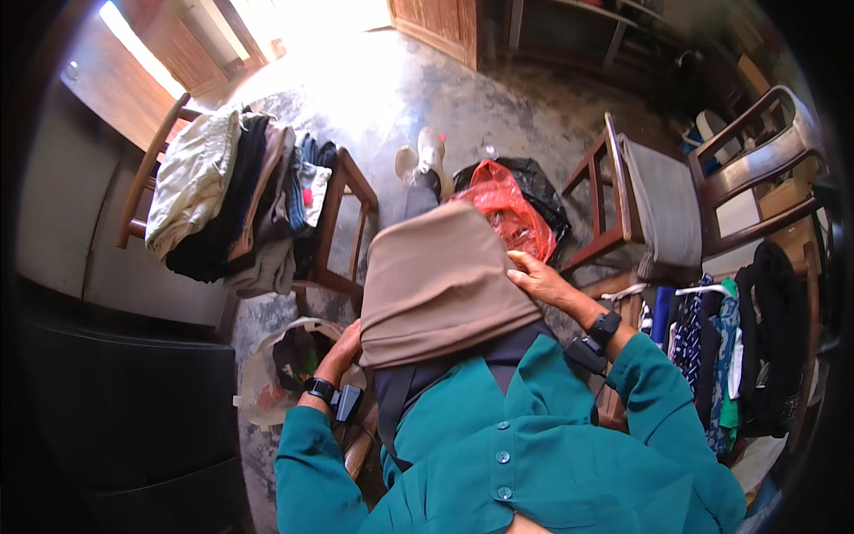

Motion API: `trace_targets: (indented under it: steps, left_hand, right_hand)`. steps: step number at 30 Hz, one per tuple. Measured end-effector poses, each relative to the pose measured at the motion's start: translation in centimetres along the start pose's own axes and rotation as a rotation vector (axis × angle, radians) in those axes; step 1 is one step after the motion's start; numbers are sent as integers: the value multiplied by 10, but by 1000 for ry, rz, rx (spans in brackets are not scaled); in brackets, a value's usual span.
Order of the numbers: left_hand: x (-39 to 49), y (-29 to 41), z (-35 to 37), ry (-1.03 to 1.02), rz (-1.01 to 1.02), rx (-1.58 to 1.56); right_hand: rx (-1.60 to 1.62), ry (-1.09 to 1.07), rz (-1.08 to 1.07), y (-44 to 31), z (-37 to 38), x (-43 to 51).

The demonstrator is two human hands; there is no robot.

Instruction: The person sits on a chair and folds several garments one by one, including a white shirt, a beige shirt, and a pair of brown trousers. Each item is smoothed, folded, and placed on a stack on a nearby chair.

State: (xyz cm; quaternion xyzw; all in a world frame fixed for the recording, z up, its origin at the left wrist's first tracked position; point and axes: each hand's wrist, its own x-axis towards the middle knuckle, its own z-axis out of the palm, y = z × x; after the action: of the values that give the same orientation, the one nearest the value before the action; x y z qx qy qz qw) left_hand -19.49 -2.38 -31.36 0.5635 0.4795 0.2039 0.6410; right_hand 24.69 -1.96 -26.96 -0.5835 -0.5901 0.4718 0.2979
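A folded brown garment (447, 280) lies across my lap over dark trousers, with a few creases in its surface. At its left edge is my left hand (343, 348), gripping the cloth; the fingertips are partly hidden by it. My right hand (539, 279) holds the right edge, with the thumb on top and the fingers along the side. Just beyond the garment, by my shoes (427, 157), a red plastic bag (510, 207) rests on the floor against a black plastic bag (537, 190).
On the left, a wooden chair (347, 220) bears a row of folded clothes (193, 180). An open bag (263, 387) with cloth inside stands by my left forearm. Grey cloth (657, 200) drapes over a chair (754, 160) at the right, near several hung garments (720, 354).
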Motion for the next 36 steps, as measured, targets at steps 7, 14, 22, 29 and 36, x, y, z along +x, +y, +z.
trace_targets:
  steps: [7, 14, 22, 29, 36]
  left_hand:
    - [-3, 8, -2, 219, -246, -636]
    - [-34, 45, -21, 463, -357, -756]
    - [-68, 164, -34, 343, 86, -445]
    - [-73, 224, -4, 226, 125, -580]
    - [-64, 210, -15, 356, 0, -615]
  right_hand:
    - [-165, -82, -138, -32, 1, -32]
    - [-133, -127, -120, -50, -7, -43]
    - [-400, -147, -255, -71, -1, -42]
    - [-441, -181, -442, -84, 3, -37]
    - [-526, -67, -642, -73, 9, -36]
